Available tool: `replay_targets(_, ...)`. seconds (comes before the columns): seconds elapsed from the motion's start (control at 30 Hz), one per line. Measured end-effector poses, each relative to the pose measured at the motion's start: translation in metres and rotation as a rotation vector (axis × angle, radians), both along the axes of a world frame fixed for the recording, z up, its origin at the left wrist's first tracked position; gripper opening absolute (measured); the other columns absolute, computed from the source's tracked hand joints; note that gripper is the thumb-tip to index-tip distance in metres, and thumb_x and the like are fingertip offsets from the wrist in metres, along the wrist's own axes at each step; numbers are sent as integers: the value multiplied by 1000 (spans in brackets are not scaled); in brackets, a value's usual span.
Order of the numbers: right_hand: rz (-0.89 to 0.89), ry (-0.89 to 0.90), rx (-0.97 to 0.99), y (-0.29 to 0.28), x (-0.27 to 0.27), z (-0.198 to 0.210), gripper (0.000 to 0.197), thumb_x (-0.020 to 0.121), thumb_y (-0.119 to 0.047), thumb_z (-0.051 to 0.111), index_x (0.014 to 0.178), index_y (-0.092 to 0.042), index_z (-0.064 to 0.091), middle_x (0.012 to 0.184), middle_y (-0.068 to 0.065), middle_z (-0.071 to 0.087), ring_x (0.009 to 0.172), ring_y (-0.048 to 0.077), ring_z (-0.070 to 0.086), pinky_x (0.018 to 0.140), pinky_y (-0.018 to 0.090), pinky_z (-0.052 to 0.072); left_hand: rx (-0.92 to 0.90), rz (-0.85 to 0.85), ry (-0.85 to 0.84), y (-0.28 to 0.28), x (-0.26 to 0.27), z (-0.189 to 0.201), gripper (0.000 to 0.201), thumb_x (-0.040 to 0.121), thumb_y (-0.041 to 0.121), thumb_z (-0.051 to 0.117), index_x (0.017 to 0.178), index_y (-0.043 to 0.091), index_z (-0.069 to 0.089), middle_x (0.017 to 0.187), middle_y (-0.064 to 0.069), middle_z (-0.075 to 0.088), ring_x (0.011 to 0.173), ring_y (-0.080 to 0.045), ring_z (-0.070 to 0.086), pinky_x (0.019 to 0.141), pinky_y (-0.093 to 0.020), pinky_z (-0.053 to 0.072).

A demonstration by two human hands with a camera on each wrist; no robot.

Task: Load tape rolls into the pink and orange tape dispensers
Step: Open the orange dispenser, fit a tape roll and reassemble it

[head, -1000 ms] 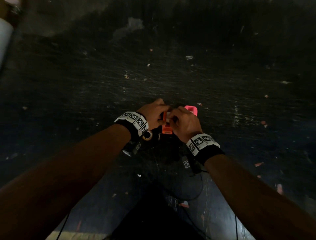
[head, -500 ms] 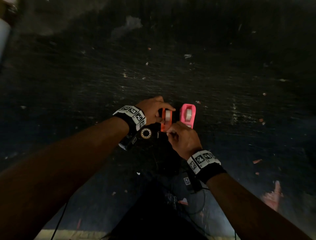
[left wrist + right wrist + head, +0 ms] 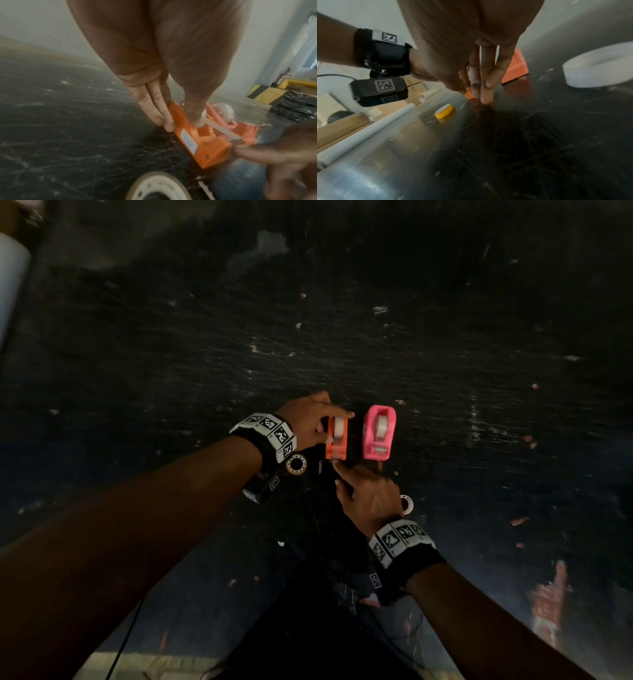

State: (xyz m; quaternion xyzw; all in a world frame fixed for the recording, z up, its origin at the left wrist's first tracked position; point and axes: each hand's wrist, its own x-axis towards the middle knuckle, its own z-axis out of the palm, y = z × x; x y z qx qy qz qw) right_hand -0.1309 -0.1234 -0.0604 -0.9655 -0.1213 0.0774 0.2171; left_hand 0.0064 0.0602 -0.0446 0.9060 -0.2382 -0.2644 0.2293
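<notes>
The orange dispenser [image 3: 335, 445] stands on the dark table with a white tape roll [image 3: 339, 426] seated in it. My left hand [image 3: 320, 422] grips it, fingers flat on its left side and thumb on the roll [image 3: 197, 121]. A strip of tape [image 3: 221, 129] runs from the roll to the near cutter end. There my right hand [image 3: 339, 467] pinches the tape end at the dispenser's front. The pink dispenser [image 3: 378, 433] stands just right of the orange one, untouched, with a roll in it [image 3: 381, 428].
A spare roll [image 3: 296, 463] lies under my left wrist, and a white roll [image 3: 406, 504] beside my right hand. White tubes [image 3: 364, 128] lie along the table's left edge. Black bags [image 3: 295, 108] sit off to the right. Cables trail toward me.
Both hands were bunched over the orange dispenser. My right hand has drawn back toward me to its near end, uncovering the pink dispenser. The left hand stays on the orange one.
</notes>
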Motion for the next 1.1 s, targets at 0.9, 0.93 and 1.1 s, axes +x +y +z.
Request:
replay_targets(0.9, -46, 275, -56, -4, -17, 30, 42, 82, -20, 66, 124, -21, 60, 128, 5, 56, 96, 36, 67, 74, 41, 55, 169, 459, -54, 53, -110, -8, 49, 80, 31, 75, 126, 35, 60, 127, 0, 53, 115, -22, 58, 92, -47, 57)
replay_targets(0.93, 17, 256, -55, 11, -9, 33, 44, 83, -21, 65, 126, -22, 59, 130, 5, 56, 95, 37, 68, 74, 42, 55, 172, 480, -72, 61, -111, -7, 50, 80, 32, 75, 127, 36, 59, 127, 0, 54, 116, -24, 58, 91, -47, 57)
replay_targets(1.1, 273, 246, -116, 86, 40, 44, 50, 88, -17, 64, 136, -17, 50, 139, 7, 49, 111, 35, 63, 84, 43, 55, 272, 599, -85, 101, -112, -2, 46, 85, 32, 75, 129, 31, 61, 133, -1, 57, 124, -25, 56, 98, -43, 53)
